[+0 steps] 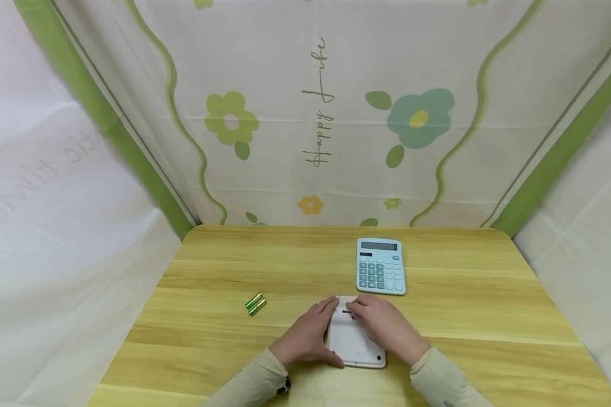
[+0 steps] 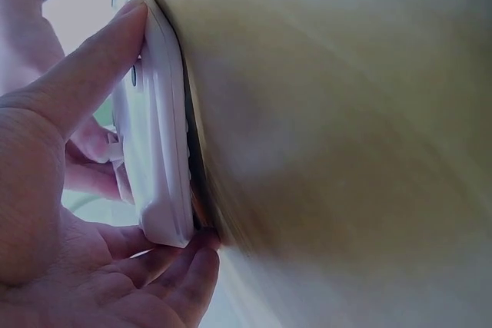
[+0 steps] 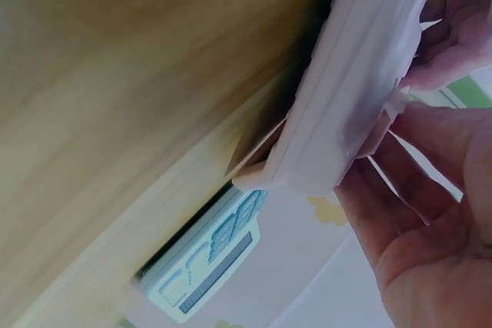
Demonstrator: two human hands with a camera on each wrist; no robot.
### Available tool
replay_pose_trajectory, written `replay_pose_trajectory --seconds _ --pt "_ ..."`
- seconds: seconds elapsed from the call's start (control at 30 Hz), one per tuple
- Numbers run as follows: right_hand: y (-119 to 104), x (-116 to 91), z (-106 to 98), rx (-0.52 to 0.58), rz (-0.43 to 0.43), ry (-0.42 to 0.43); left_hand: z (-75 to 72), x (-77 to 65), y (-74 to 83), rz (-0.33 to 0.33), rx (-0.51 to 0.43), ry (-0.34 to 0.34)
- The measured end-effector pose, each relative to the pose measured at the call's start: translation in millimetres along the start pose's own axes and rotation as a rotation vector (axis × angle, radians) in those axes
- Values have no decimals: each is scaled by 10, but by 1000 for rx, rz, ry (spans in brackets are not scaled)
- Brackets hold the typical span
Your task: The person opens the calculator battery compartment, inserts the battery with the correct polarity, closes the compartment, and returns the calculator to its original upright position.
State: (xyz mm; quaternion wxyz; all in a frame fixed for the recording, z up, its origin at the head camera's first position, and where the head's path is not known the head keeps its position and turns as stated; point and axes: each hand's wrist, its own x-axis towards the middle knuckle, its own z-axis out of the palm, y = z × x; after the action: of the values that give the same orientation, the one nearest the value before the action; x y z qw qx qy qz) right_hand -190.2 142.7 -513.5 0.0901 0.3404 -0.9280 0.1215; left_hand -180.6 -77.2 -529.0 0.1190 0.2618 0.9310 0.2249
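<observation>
A pale calculator (image 1: pixel 353 343) lies face down, its back towards me. My left hand (image 1: pixel 308 334) grips its left side, with the thumb at the near end and the fingers at the far end. Over the far part of the back, my right hand (image 1: pixel 384 323) pinches a small white battery cover (image 3: pixel 397 103) between thumb and fingers. This cover stands tilted up from the back in the right wrist view. A dark slot shows beside the right fingertips in the head view; the rest of that opening is hidden by the hand.
Two green-and-gold batteries (image 1: pixel 257 307) lie side by side on the wooden table (image 1: pixel 209 350), left of the hands. Beyond the right hand, a light blue calculator (image 1: pixel 380 267) lies face up. A printed curtain (image 1: pixel 275 68) hangs behind the table and along both sides.
</observation>
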Motion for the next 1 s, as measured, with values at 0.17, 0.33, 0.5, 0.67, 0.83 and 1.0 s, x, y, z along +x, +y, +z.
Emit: replay_pose_trajectory --seconds 0.17,0.33,0.5,0.67,0.83,1.0 --pt "0 16 -17 24 17 -6 -3 23 -10 -6 -9 -7" --pt "-5 31 8 47 11 2 0 2 -25 -18 -20 -21" --pt "-1 34 17 53 25 0 15 -2 -14 -22 -23 -20" --pt "9 44 1 53 28 8 11 5 -10 -23 -27 -17" --pt "9 50 14 62 20 20 10 -12 -14 -19 -17 -19" --pt "15 52 14 65 19 36 4 -20 -11 -8 -17 -16"
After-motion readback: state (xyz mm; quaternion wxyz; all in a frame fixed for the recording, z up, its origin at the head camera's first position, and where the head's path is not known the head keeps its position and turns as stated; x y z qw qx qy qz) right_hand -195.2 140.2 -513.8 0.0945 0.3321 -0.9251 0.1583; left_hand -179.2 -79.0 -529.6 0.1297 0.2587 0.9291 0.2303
